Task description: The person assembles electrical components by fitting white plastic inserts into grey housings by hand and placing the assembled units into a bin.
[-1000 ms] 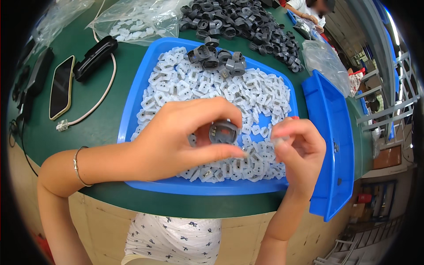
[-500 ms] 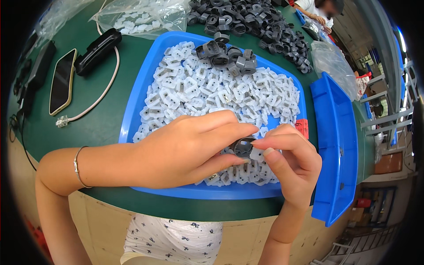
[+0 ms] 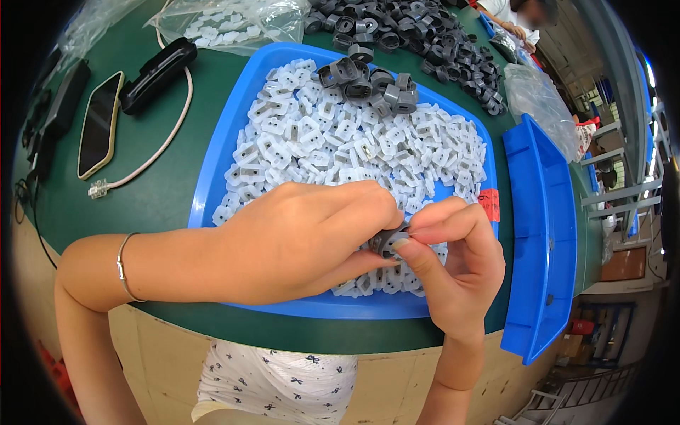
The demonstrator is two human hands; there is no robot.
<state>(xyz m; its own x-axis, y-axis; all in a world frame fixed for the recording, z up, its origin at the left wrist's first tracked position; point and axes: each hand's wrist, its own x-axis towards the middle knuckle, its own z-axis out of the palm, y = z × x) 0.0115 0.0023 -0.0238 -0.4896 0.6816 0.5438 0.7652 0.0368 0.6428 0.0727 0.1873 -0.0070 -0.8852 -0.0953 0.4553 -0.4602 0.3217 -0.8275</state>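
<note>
My left hand point(image 3: 304, 237) pinches a dark grey plastic ring point(image 3: 381, 244) between thumb and fingers, above the near part of a blue tray point(image 3: 205, 188). My right hand point(image 3: 464, 265) is closed, thumb and forefinger pressing at the ring's right side. A small white plastic piece shows at those fingertips, against the ring's opening; how far inside it sits is hidden by my fingers. Under both hands the tray holds a heap of similar white pieces point(image 3: 312, 138) with two dark holes each. Several grey rings point(image 3: 358, 85) lie on top of that heap at the far side.
Beyond the tray spreads a pile of grey rings point(image 3: 425, 35), beside a clear bag point(image 3: 234, 25) of white pieces. To the right stands a long blue bin point(image 3: 542, 241). A phone point(image 3: 100, 127), a black case point(image 3: 157, 74) and a cable point(image 3: 159, 152) lie left. Another person works far right.
My right hand has shifted left, bringing the white piece from beside the ring against its opening. The ring has turned slightly, and my left fingers have curled more around it.
</note>
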